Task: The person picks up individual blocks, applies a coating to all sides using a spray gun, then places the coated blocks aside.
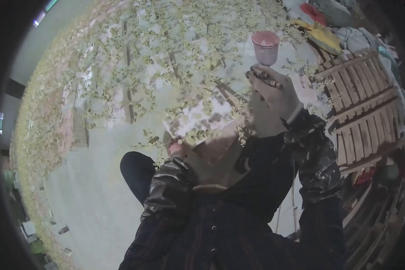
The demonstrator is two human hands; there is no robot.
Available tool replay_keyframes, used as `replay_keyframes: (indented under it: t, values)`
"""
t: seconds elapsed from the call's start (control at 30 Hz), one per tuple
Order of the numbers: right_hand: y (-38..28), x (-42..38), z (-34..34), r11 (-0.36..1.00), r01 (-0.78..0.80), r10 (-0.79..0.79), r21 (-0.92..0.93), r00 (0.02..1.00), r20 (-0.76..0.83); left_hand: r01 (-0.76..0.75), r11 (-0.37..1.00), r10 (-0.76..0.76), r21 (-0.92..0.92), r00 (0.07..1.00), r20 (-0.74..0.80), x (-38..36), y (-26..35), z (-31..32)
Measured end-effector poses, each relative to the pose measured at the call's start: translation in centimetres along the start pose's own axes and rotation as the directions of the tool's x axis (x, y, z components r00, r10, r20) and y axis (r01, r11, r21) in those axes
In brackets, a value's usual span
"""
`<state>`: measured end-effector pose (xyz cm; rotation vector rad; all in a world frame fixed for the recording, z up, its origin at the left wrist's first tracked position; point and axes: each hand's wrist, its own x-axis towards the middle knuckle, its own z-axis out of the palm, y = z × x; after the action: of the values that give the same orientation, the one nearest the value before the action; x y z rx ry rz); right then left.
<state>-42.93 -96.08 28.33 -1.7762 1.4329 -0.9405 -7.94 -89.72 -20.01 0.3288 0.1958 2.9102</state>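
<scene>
My right hand point(276, 92) is closed round short brown stick-like pieces point(270, 80), whose ends stick out between the fingers. Just beyond it stands a pinkish pot point(266, 53) with a reddish lid. In front of my body is a box-like holder with a white, speckled top point(202, 118) and a brownish side, with leafy sprigs over it. My left hand point(177, 148) is curled at the near left corner of this box, its fingers partly hidden by leaves and the box edge.
Leafy plants point(166, 49) in long rows spread over the pale floor point(94, 193) ahead and to the left. Slatted wooden crates or pallets point(362, 90) stand on the right. Behind them lie bags and cloths, one of them yellow point(324, 39). My bent knee point(135, 173) is at the left.
</scene>
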Motion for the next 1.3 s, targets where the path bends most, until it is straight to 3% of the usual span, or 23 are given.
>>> replay_keyframes:
  t: [0.03, 0.07, 0.13, 0.2, 0.3, 0.4, 0.5, 0.6, 0.63, 0.67, 0.7, 0.73, 0.77, 0.8, 0.9, 1.0, 1.03, 1.07, 1.1, 1.13, 1.17, 1.2, 1.3]
  values:
    - [0.2, -0.1, -0.4, 0.999, -0.016, 0.016, -0.032, 1.000, 0.013, 0.254, 0.954, -0.093, 0.159, 0.756, -0.648, 2.5, 0.0, 2.5]
    - [0.3, -0.2, -0.7, 0.997, -0.033, 0.034, -0.066, 0.999, 0.027, 0.532, 0.840, 0.024, 0.107, 0.160, -0.987, 4.9, -0.1, 5.1]
    - [0.6, -0.4, -0.7, 0.994, -0.041, 0.045, -0.103, 0.998, 0.038, 0.503, 0.864, 0.228, -0.006, -0.403, -0.886, 6.2, -0.5, 7.0]
    - [0.5, -0.6, -1.0, 0.990, -0.042, 0.048, -0.135, 0.998, 0.044, 0.299, 0.953, 0.259, 0.052, -0.710, -0.655, 7.4, -0.5, 9.3]
    - [0.7, 0.0, -1.9, 0.991, 0.025, -0.006, -0.130, 0.990, 0.143, 0.318, 0.931, 0.365, 0.181, -0.800, -0.475, 11.8, 0.7, 15.3]
    - [1.5, 0.1, -1.6, 0.986, 0.025, -0.013, -0.166, 0.997, 0.076, 0.596, 0.771, 0.329, -0.225, -0.675, -0.661, 9.1, 0.9, 11.4]
    - [0.0, -0.4, -1.4, 0.996, -0.081, 0.083, -0.041, 0.994, 0.068, 0.318, 0.947, 0.259, 0.050, -0.660, -0.705, 9.4, 0.2, 12.7]
    - [-2.2, -0.4, -1.5, 0.978, -0.120, 0.088, 0.173, 0.979, 0.182, 0.349, 0.923, 0.384, 0.164, -0.796, -0.468, 6.3, -2.5, 5.9]
    - [-2.5, -0.3, -1.3, 0.981, -0.035, -0.007, 0.189, 0.976, 0.218, 0.635, 0.436, 0.854, 0.638, -0.516, -0.069, 2.5, -3.8, -0.1]
    - [-2.7, -0.3, -1.2, 0.977, 0.048, -0.100, 0.208, 0.963, 0.249, 0.648, -0.301, 0.854, 0.700, -0.143, 0.500, -0.7, -4.2, -6.0]
    - [-2.8, 0.1, -0.9, 0.971, 0.089, -0.147, 0.221, 0.954, 0.263, 0.542, -0.631, 0.666, 0.554, 0.013, 0.746, -1.6, -2.0, -8.0]
    - [-2.8, 0.7, -0.5, 0.863, 0.480, -0.429, -0.160, 0.862, 0.271, 0.825, -0.240, 0.929, 0.512, 0.042, 0.367, 0.3, -2.7, -5.7]
    - [-2.7, 1.4, -0.1, 0.485, 0.727, -0.627, -0.486, 0.676, 0.386, 0.968, 0.120, 0.992, 0.222, -0.108, -0.064, 2.2, -3.3, -3.4]
    - [-2.8, 2.0, 0.7, 0.229, 0.771, -0.675, -0.594, 0.565, 0.474, 0.969, 0.248, 0.938, 0.012, -0.237, -0.253, 3.4, -3.3, -1.4]
    - [-3.9, 3.4, 3.5, 0.466, 0.810, -0.657, -0.357, 0.587, 0.473, 0.865, 0.423, 0.651, -0.270, -0.498, -0.573, 5.2, -1.5, 3.2]
    - [-4.7, 4.0, 5.0, 0.745, 0.621, -0.479, -0.244, 0.752, 0.452, 0.592, 0.805, 0.552, 0.025, -0.734, -0.396, 6.9, -0.2, 4.7]
    - [-2.3, 5.3, 5.4, 0.820, 0.488, -0.562, 0.298, 0.596, 0.573, 0.545, 0.791, 0.610, 0.278, -0.736, -0.292, 6.2, -0.8, 2.2]
    - [0.2, 6.5, 5.9, 0.688, 0.129, -0.688, 0.714, 0.428, 0.585, 0.484, 0.711, 0.637, 0.510, -0.750, -0.176, 5.6, -1.5, -0.4]
    - [1.1, 6.8, 6.2, 0.556, -0.101, -0.755, 0.825, 0.354, 0.552, 0.445, 0.650, 0.634, 0.616, -0.764, -0.117, 5.3, -2.3, -3.1]
    - [0.1, 6.5, 6.1, 0.627, 0.554, -0.758, 0.548, 0.271, 0.593, 0.400, 0.399, 0.644, 0.825, -0.763, 0.058, 5.1, -2.9, -5.7]
    - [-1.0, 6.1, 6.2, 0.321, 0.946, -0.723, 0.036, 0.221, 0.655, 0.353, 0.093, 0.591, 0.931, -0.772, 0.233, 4.6, -3.6, -8.2]
    - [-1.8, 5.7, 6.2, 0.070, 0.972, -0.701, -0.222, 0.207, 0.683, 0.336, -0.067, 0.536, 0.939, -0.782, 0.318, 4.1, -3.9, -9.5]
    - [-2.7, 4.5, 6.1, 0.034, 0.833, -0.510, -0.552, 0.490, 0.707, 0.077, -0.488, 0.566, 0.869, -0.730, 0.382, 3.5, -3.7, -9.2]
